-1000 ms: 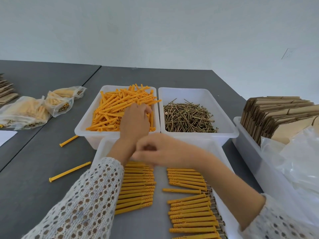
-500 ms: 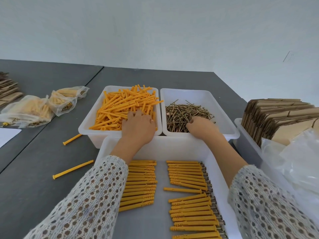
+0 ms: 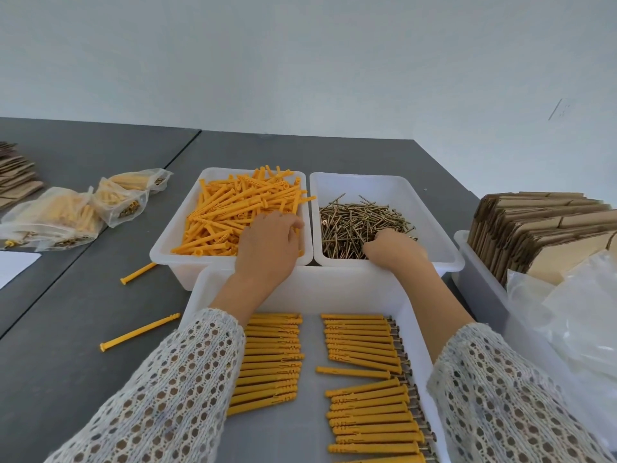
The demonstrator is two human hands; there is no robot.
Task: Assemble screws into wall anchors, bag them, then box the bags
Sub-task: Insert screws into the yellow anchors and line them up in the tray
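Observation:
A white bin (image 3: 160,259) holds a heap of orange wall anchors (image 3: 230,208). My left hand (image 3: 267,243) lies on that heap, fingers bent down among the anchors. Beside it a second white bin (image 3: 449,248) holds brass screws (image 3: 357,218). My right hand (image 3: 395,248) digs into the screws' near edge; its fingertips are hidden. Whether either hand holds anything I cannot tell. In front, a white tray (image 3: 200,289) carries two columns of assembled anchors (image 3: 364,342), screw heads showing on the right column.
Two loose anchors (image 3: 138,332) lie on the grey table left of the tray. Filled clear bags (image 3: 53,218) sit at the far left beside flat cardboard (image 3: 16,175). At the right, a bin (image 3: 467,272) holds folded cartons (image 3: 541,235) and empty plastic bags (image 3: 584,312).
My right hand left the tray area in front of my left wrist and reached forward into the screw bin. My left hand stayed on the anchor heap.

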